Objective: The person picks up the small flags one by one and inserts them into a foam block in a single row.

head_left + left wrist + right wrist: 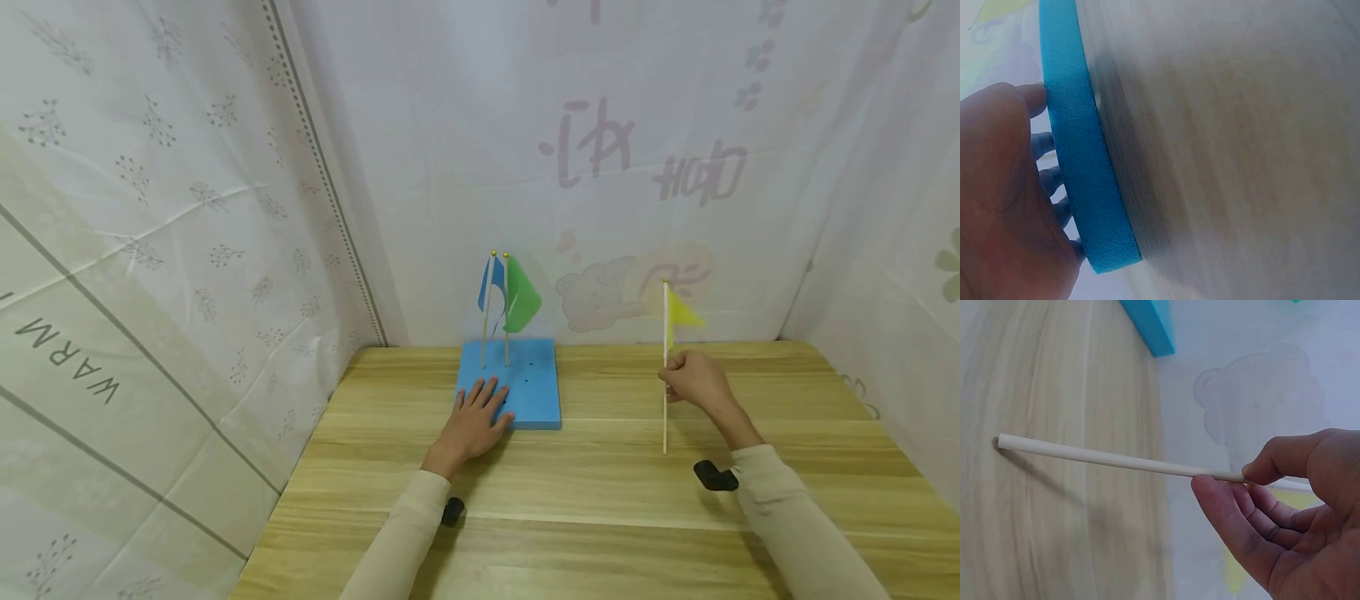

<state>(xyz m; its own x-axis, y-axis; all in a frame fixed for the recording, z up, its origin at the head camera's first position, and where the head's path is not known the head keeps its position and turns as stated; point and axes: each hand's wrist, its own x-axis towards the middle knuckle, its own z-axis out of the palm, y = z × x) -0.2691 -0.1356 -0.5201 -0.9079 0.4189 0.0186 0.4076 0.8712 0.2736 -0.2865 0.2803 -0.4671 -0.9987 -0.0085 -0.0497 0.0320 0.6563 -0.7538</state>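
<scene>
A blue foam block (536, 400) lies on the table, with small dark holes in its top. Two flags stand upright in its rear part: a blue and white flag (487, 292) and a green flag (522, 296), both on thin sticks with gold tips. My left hand (476, 421) rests on the block's front left part, fingers spread straight; in the left wrist view the fingertips touch the top of the blue block (1079, 144). To the right, my right hand (697, 381) pinches the stick of a yellow flag (682, 315), held upright. The right wrist view shows the bare lower stick (1097, 456) between thumb and fingers.
The wooden table (585, 492) reaches back to a pale printed curtain (450, 167). More curtain (150, 250) hangs along the left side, and another stretch (900, 250) on the right. Black wrist cameras sit at the left wrist (453, 511) and right wrist (715, 476).
</scene>
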